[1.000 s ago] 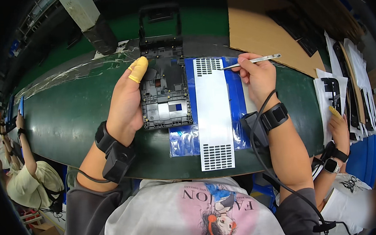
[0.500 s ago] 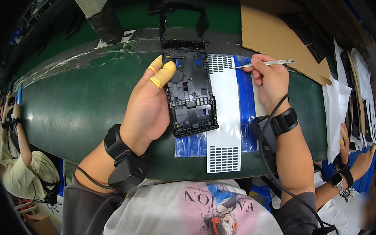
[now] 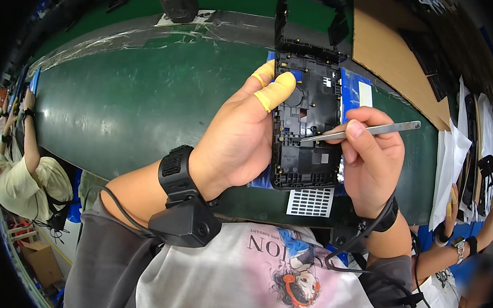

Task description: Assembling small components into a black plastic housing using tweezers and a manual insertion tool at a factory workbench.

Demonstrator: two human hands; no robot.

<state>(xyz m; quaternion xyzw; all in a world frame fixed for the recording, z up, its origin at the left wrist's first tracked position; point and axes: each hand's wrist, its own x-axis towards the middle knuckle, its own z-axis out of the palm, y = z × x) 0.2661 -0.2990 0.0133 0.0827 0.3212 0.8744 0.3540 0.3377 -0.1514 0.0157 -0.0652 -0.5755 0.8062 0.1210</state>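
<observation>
My left hand point(image 3: 244, 119), with yellow finger cots on thumb and forefinger, grips a black plastic housing point(image 3: 312, 99) by its left edge. The housing is held up over the table, its ribbed inner side showing and an open frame at its far end. Between thumb and fingers of my right hand point(image 3: 374, 155) is a pair of metal tweezers point(image 3: 380, 129). Their tips reach the lower part of the housing; whether they carry anything is too small to tell. Beneath lies a white sheet of small black stickers point(image 3: 311, 203), mostly covered by the housing.
A blue plastic bag point(image 3: 356, 80) lies under the housing on the green table point(image 3: 138, 99). Brown cardboard point(image 3: 392, 50) stands at the far right, with white-wrapped sheets point(image 3: 452, 155) near it. One co-worker point(image 3: 30, 171) is at the left; another's hands point(image 3: 478, 231) are at the lower right.
The tweezers have moved from over the sticker sheet down and left onto the lower part of the housing. In the picture, the housing and my left hand have shifted right, covering more of the sheet.
</observation>
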